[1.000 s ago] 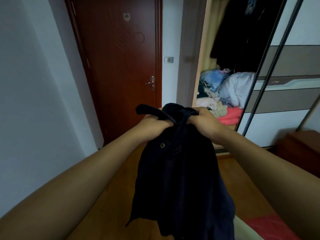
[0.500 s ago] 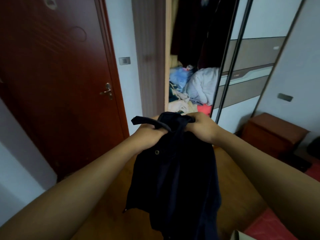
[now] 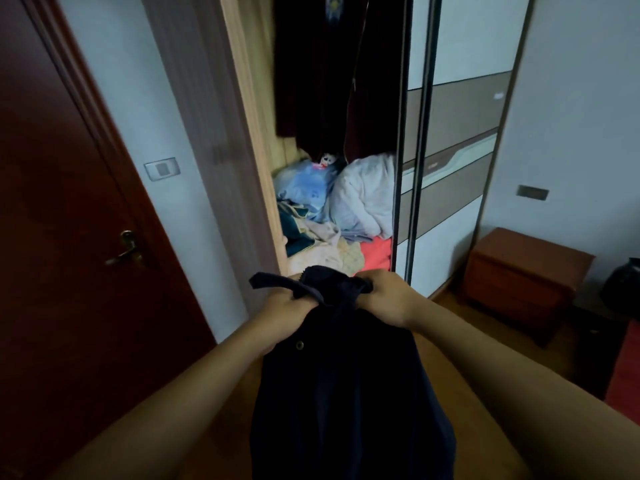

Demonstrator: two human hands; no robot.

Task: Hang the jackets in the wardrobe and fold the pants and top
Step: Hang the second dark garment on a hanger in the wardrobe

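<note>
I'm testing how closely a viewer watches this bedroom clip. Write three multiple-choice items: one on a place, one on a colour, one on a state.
1. Where does the wooden nightstand stand relative to the wardrobe?
A. Inside it
B. To its right, by the wall
C. To its left

2. What colour is the held jacket?
A. White
B. Coral
C. Dark navy

3. How is the jacket held?
A. Left hand and right hand grip its top
B. Only one hand grips it
C. It lies on the floor

Key:
1 B: the nightstand sits past the sliding doors, against the wall.
2 C: the fabric reads as very dark blue.
3 A: both fists clutch the bunched top while the rest hangs down.
</note>
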